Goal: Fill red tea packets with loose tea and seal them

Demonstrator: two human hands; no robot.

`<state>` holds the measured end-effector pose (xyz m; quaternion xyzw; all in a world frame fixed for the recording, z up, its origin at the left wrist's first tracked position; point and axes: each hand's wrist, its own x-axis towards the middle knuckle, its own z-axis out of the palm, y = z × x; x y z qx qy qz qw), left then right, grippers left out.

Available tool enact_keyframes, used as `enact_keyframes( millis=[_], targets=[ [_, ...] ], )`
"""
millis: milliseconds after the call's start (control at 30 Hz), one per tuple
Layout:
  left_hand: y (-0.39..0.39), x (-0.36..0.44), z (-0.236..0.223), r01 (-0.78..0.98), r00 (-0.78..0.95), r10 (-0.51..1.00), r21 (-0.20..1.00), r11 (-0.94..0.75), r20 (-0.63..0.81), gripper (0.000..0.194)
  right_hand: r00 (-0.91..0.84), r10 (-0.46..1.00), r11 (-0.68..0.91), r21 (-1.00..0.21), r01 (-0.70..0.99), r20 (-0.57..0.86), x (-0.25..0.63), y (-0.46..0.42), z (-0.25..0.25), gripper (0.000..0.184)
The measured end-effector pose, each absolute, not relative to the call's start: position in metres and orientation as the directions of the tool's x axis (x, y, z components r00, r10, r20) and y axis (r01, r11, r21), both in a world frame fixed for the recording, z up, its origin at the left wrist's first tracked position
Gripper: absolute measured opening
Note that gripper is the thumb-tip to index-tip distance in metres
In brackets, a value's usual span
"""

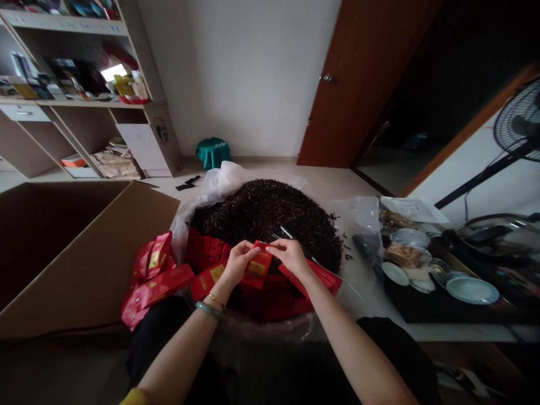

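Observation:
Between both hands is a red foil packet (pixel 258 269) with a gold label, its top edge pinched at two corners. My left hand (pixel 239 262) grips the left corner, and a green bangle and a gold one circle that wrist. My right hand (pixel 290 257) pinches the right corner. Behind the hands rises a big heap of dark dried leaves (pixel 270 208), which looks like loose tea, in a clear plastic liner (pixel 225 175). More red packets (pixel 208 247) lie along its near side. A thin tool with a bright end (pixel 287 232) rests on the heap by my right hand.
An open cardboard box (pixel 139 225) stands at the left, with a pile of filled-looking red packets (pixel 154 275) beside it. At the right are a tray with bowls (pixel 472 289) and a fan (pixel 518 118). A green-covered stool (pixel 213 152) stands by the wall.

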<state>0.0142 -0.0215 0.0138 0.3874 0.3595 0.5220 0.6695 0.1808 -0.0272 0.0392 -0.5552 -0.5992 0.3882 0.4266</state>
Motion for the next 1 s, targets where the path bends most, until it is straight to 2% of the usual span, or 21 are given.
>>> enact_keyframes(
  millis=[100,267,367,433,500,567,667,733,833,900,1000],
  targets=[
    [-0.026,0.015,0.023,-0.426,0.233,0.962,0.875,0.231,-0.14,0.036,0.007,0.996,0.083,-0.937,0.338,0.09,0.178,-0.029,0.04,0.024],
    [-0.032,0.018,0.029,-0.279,0.417,0.868,0.872,0.403,-0.268,0.049,-0.008,0.989,0.143,-0.917,0.373,0.151,0.171,-0.032,0.039,0.02],
    [-0.032,0.021,0.024,-0.287,0.395,0.866,0.854,0.435,-0.308,0.052,-0.007,0.981,0.18,-0.891,0.417,0.195,0.177,-0.026,0.035,0.021],
    [-0.031,0.021,0.022,-0.314,0.351,0.882,0.849,0.426,-0.313,0.052,0.016,0.972,0.195,-0.838,0.51,0.236,0.19,-0.019,0.028,0.025],
    [-0.029,0.021,0.021,-0.332,0.312,0.898,0.85,0.409,-0.31,0.051,0.054,0.956,0.168,-0.688,0.706,0.289,0.207,-0.011,0.02,0.03],
    [-0.027,0.021,0.021,-0.344,0.29,0.909,0.853,0.392,-0.3,0.05,0.094,0.962,0.03,-0.441,0.897,0.257,0.223,-0.006,0.01,0.043],
    [-0.026,0.021,0.019,-0.342,0.294,0.916,0.866,0.366,-0.271,0.048,0.136,0.983,-0.114,-0.178,0.977,0.119,0.232,-0.003,-0.003,0.053],
    [-0.026,0.021,0.017,-0.323,0.299,0.921,0.881,0.345,-0.251,0.047,0.123,0.988,-0.114,-0.106,0.988,0.09,0.23,-0.001,-0.008,0.052],
    [-0.026,0.021,0.016,-0.299,0.316,0.918,0.893,0.337,-0.24,0.047,0.099,0.99,-0.091,-0.079,0.993,0.105,0.227,0.003,-0.009,0.047],
    [-0.026,0.02,0.016,-0.291,0.327,0.915,0.896,0.336,-0.237,0.047,0.091,0.988,-0.077,-0.109,0.991,0.122,0.229,0.007,-0.006,0.043],
    [-0.023,0.019,0.017,-0.267,0.323,0.922,0.915,0.304,-0.212,0.048,0.096,0.977,-0.036,-0.302,0.953,0.188,0.239,0.013,0.008,0.04]
  ],
)
